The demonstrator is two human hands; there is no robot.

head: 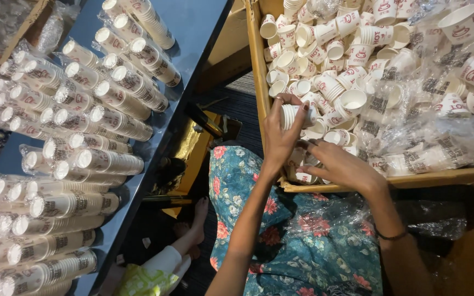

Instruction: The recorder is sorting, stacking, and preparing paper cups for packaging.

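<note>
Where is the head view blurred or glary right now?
Head view: hands and the held cup stack are sharp; plastic wrap over the box's right side glares and hides cups; bagged stacks at lower left are soft; the floor under the table is in deep shadow.

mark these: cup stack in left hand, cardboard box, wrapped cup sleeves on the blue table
cup stack (297, 115), head view, side of the short white stack.
cardboard box (412, 179), head view, near rim.
wrapped cup sleeves (108, 161), head view, middle of one sleeve.

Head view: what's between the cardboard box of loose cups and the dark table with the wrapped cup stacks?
In the head view, a floor gap separates cardboard box from dark table. In it lie a gold-coloured sheet and someone's bare foot.
</note>
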